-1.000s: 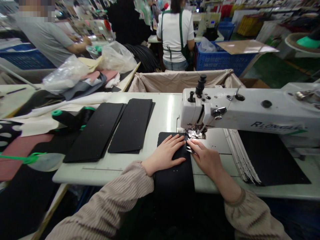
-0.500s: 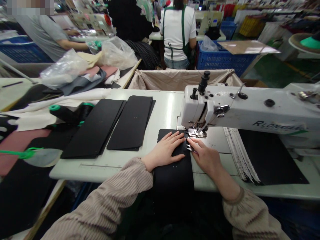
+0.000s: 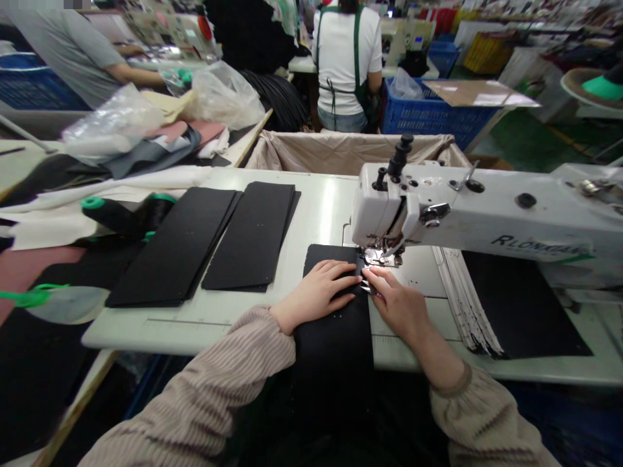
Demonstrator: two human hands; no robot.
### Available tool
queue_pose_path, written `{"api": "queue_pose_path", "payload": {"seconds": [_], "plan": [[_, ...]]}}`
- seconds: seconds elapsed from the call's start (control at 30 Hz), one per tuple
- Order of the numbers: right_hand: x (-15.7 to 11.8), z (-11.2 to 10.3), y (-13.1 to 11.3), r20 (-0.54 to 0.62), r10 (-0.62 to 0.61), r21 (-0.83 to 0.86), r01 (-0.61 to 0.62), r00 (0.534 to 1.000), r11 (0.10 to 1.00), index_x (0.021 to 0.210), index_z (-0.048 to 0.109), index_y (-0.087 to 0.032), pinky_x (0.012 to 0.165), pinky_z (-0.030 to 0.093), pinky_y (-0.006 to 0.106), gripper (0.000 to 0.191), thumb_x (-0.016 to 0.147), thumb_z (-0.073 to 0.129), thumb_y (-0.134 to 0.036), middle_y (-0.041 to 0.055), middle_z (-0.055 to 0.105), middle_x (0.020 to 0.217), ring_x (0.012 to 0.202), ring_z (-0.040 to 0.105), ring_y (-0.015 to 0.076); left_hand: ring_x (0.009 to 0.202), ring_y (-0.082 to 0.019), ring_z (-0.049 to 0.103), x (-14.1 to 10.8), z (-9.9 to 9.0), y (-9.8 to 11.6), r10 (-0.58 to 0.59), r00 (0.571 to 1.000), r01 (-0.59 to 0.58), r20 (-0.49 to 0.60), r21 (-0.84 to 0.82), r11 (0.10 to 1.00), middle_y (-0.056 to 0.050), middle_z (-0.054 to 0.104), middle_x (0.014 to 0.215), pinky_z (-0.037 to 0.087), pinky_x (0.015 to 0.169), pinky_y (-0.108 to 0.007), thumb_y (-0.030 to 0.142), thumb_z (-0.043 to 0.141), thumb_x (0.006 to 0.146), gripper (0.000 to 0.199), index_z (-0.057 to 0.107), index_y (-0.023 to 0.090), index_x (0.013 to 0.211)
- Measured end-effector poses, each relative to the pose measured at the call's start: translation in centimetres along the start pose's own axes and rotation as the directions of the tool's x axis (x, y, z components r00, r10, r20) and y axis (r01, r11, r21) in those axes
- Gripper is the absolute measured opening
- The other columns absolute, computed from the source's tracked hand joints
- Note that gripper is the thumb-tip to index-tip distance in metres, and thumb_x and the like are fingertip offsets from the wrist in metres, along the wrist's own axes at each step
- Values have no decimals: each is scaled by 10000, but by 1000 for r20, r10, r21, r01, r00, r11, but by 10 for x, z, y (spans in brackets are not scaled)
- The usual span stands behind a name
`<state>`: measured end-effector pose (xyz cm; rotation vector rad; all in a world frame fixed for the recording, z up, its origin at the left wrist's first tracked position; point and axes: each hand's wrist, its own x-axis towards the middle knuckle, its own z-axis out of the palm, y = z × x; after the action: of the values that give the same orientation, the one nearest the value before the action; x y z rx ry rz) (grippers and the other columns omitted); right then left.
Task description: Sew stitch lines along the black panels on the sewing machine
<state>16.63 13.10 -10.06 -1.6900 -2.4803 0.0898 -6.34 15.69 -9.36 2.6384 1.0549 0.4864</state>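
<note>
A long black panel (image 3: 335, 350) lies over the front edge of the sewing table, its far end beside the needle area of a white sewing machine (image 3: 467, 214). My left hand (image 3: 318, 293) rests flat on this panel with its fingers spread. Close to the presser foot (image 3: 382, 258), my right hand (image 3: 400, 301) is closed round small metal snips (image 3: 368, 288), whose tips point left over the panel's right edge. Its fingertips touch that edge. Two stacks of black panels (image 3: 172, 250) (image 3: 253, 237) lie to the left.
A stack of black pieces with white edges (image 3: 520, 305) lies right of the needle. Black thread cones (image 3: 109, 214) and fabric scraps are at the left. Behind the table are a cloth-lined bin (image 3: 311, 152), a blue crate (image 3: 433, 113) and two people (image 3: 348, 65) (image 3: 78, 52).
The view has shifted slightly, moving the left-hand stacks a little left in the picture. My left hand's fingers have drawn slightly back on the panel. My right hand still holds the snips.
</note>
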Motion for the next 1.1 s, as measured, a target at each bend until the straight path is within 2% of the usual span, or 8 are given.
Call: {"api": "queue_pose_path", "payload": {"seconds": [0.1, 1.1], "plan": [[0, 1, 0, 0, 7, -20, -7, 1000, 1000, 1454, 437, -380, 652, 548, 279, 486, 975, 422, -301, -17, 515, 1459, 937, 682, 173, 1291, -251, 468, 0, -1, 1, -8, 1000, 8, -14, 3, 1000, -65, 529, 1395, 367, 1103, -426, 354, 540, 968, 360, 587, 270, 1314], [-1, 3, 1, -32, -3, -24, 2, 999, 1000, 1434, 469, -374, 626, 539, 278, 469, 973, 436, -295, -24, 535, 1435, 918, 679, 159, 1288, -254, 466, 1, 3, -1, -10, 1000, 11, -29, 42, 999, -84, 533, 1389, 378, 1086, -447, 319, 471, 1003, 351, 570, 248, 1333]]}}
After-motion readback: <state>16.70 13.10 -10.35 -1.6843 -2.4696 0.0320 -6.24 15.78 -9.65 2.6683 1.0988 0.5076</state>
